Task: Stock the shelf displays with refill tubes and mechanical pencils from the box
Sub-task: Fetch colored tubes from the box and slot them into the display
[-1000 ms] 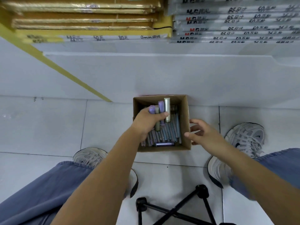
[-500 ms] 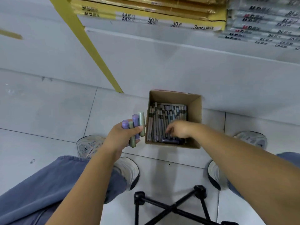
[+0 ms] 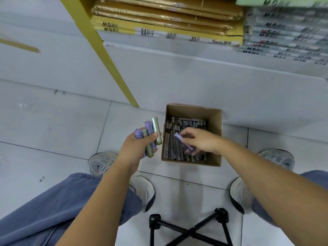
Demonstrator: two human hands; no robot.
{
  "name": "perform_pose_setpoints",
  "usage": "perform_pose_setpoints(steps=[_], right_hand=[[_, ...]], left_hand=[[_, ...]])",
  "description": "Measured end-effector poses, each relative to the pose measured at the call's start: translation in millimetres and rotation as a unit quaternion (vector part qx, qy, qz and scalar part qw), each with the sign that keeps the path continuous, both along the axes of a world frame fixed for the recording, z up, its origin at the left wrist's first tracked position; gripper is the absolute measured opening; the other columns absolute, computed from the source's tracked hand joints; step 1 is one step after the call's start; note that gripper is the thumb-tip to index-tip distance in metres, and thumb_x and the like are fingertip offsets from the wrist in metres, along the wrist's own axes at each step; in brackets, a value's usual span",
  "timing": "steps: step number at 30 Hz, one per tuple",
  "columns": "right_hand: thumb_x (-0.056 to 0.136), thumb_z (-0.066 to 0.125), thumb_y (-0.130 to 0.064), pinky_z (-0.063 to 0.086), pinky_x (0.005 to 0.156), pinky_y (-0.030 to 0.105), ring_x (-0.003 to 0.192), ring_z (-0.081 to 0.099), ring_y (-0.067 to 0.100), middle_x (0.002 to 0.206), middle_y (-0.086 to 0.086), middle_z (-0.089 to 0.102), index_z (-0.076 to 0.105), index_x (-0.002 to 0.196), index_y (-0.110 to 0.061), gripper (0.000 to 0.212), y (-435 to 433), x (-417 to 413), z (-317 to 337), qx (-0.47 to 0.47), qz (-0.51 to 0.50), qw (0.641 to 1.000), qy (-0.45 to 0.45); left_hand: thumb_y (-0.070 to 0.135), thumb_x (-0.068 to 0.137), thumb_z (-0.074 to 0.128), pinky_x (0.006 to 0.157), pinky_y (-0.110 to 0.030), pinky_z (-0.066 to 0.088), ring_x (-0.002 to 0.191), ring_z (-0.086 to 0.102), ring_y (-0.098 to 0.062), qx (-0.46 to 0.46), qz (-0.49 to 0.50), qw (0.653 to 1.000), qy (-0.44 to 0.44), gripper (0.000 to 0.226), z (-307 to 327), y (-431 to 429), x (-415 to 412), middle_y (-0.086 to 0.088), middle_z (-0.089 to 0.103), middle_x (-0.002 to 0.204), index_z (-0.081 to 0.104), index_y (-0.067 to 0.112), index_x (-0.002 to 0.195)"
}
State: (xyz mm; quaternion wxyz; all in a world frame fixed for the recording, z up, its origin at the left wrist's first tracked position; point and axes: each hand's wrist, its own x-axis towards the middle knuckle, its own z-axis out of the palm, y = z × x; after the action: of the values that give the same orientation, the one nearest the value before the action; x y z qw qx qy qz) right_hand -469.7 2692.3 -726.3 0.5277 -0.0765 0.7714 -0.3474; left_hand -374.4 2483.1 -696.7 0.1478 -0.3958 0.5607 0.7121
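1. Thumb and fingers of the left hand [image 3: 134, 151] curl round a bundle of refill tubes [image 3: 149, 132]. We count two purple and two green ones, their ends fanning up past the thumb.
2. We see this hand hang above the floor tiles [image 3: 53, 125], just beside the left wall of the cardboard box [image 3: 215, 125] and outside it.
3. The right hand [image 3: 200, 141] pinches a single purple tube [image 3: 183, 143] between thumb and fingertips. The tube is tilted and sits over the inside of the box.
4. Under that hand we see the box packed with more tubes [image 3: 174, 151] lying side by side. The colours are dull and the labels are too small for us to read.
5. The box stands open on the floor, close against the white shelf base [image 3: 177, 77].
6. Above the base we find yellow packs [image 3: 168, 31] stacked flat, grey packs [image 3: 284, 34] to their right, and a yellow post [image 3: 104, 55] slanting down to the floor.
7. Nearest us are blue trouser legs, pale trainers and black stool legs [image 3: 191, 229].
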Motion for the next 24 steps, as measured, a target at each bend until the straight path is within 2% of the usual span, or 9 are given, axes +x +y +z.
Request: perform_pose_setpoints(steps=[2, 4, 7, 9, 11, 13, 16, 20, 24], right_hand=[[0.098, 0.051, -0.032, 0.054, 0.065, 0.025, 0.075, 0.063, 0.011, 0.088, -0.005, 0.063, 0.058, 0.109, -0.045, 0.018, 6.6, 0.3, 33.0, -0.047, -0.025, 0.998, 0.039], [0.097, 0.050, -0.026, 0.048, 0.065, 0.022, 0.067, 0.057, 0.006, 0.080, -0.009, 0.061, 0.059, 0.106, -0.050, 0.027, 12.9, 1.9, 66.6, -0.077, -0.034, 0.993, 0.083], [0.092, 0.052, -0.005, 0.046, 0.069, 0.018, 0.064, 0.057, 0.005, 0.080, -0.005, 0.062, 0.056, 0.121, -0.039, 0.045, 21.5, 7.0, 116.5, -0.115, -0.047, 0.986, 0.115], [0.092, 0.053, 0.002, 0.049, 0.068, 0.019, 0.066, 0.061, 0.006, 0.088, -0.004, 0.064, 0.055, 0.125, -0.028, 0.044, 26.8, 12.5, 150.6, -0.155, -0.073, 0.973, 0.153], [0.090, 0.056, 0.007, 0.052, 0.065, 0.020, 0.070, 0.066, 0.007, 0.101, 0.001, 0.065, 0.055, 0.116, -0.019, 0.037, 32.8, 19.7, 183.4, -0.211, -0.132, 0.950, 0.187], [0.087, 0.060, 0.009, 0.054, 0.067, 0.021, 0.074, 0.069, 0.012, 0.100, 0.007, 0.067, 0.056, 0.108, -0.014, 0.031, 39.2, 26.1, 213.1, -0.255, -0.175, 0.924, 0.223], [0.085, 0.064, 0.007, 0.056, 0.071, 0.024, 0.083, 0.072, 0.018, 0.092, 0.004, 0.073, 0.058, 0.101, -0.009, 0.023, 47.8, 33.3, 252.4, -0.300, -0.205, 0.888, 0.281], [0.083, 0.067, 0.005, 0.055, 0.071, 0.021, 0.084, 0.071, 0.016, 0.093, 0.005, 0.074, 0.066, 0.096, -0.010, 0.020, 51.6, 37.1, 302.0, -0.338, -0.234, 0.841, 0.352], [0.087, 0.064, -0.001, 0.052, 0.071, 0.015, 0.082, 0.071, 0.012, 0.091, 0.002, 0.075, 0.070, 0.098, -0.015, 0.019, 51.0, 31.8, 349.5, -0.357, -0.260, 0.806, 0.394]], left_hand=[[0.015, 0.091, 0.070, 0.063, -0.023, 0.058, 0.082, 0.071, -0.015, 0.003, -0.013, 1.000, 0.028, 0.020, 14.4, 5.7, -3.2, -0.002, 0.076, 0.093, 0.069, 0.020, 0.111], [0.016, 0.091, 0.071, 0.072, -0.029, 0.060, 0.080, 0.071, -0.017, 0.001, -0.045, 0.997, 0.055, 0.017, 32.1, 14.4, -6.2, -0.004, 0.076, 0.089, 0.071, 0.020, 0.107], [0.016, 0.089, 0.073, 0.081, -0.041, 0.058, 0.073, 0.065, -0.024, -0.014, -0.079, 0.991, 0.110, 0.007, 67.0, 24.6, -9.7, -0.012, 0.069, 0.077, 0.072, 0.017, 0.096], [0.017, 0.088, 0.073, 0.082, -0.042, 0.058, 0.073, 0.063, -0.023, -0.031, -0.089, 0.984, 0.148, 0.009, 93.6, 26.6, -12.6, -0.012, 0.067, 0.076, 0.073, 0.017, 0.097], [0.019, 0.088, 0.074, 0.085, -0.045, 0.056, 0.075, 0.063, -0.023, -0.058, -0.103, 0.976, 0.183, 0.010, 123.1, 26.9, -14.2, -0.012, 0.068, 0.078, 0.073, 0.018, 0.098], [0.019, 0.089, 0.074, 0.080, -0.043, 0.057, 0.074, 0.064, -0.022, -0.076, -0.112, 0.966, 0.221, 0.011, 154.1, 28.1, -15.4, -0.011, 0.069, 0.078, 0.073, 0.019, 0.100], [0.016, 0.088, 0.074, 0.068, -0.029, 0.059, 0.071, 0.067, -0.018, -0.083, -0.109, 0.953, 0.269, 0.015, 200.7, 32.1, -16.8, -0.007, 0.073, 0.079, 0.073, 0.023, 0.101], [0.018, 0.086, 0.077, 0.068, -0.026, 0.059, 0.077, 0.070, -0.019, -0.087, -0.123, 0.936, 0.318, 0.019, 257.1, 36.8, -21.6, -0.010, 0.076, 0.091, 0.075, 0.018, 0.105], [0.018, 0.088, 0.075, 0.071, -0.028, 0.059, 0.076, 0.065, -0.018, -0.099, -0.141, 0.915, 0.364, 0.016, 302.5, 43.1, -32.0, -0.008, 0.071, 0.088, 0.075, 0.018, 0.104]])
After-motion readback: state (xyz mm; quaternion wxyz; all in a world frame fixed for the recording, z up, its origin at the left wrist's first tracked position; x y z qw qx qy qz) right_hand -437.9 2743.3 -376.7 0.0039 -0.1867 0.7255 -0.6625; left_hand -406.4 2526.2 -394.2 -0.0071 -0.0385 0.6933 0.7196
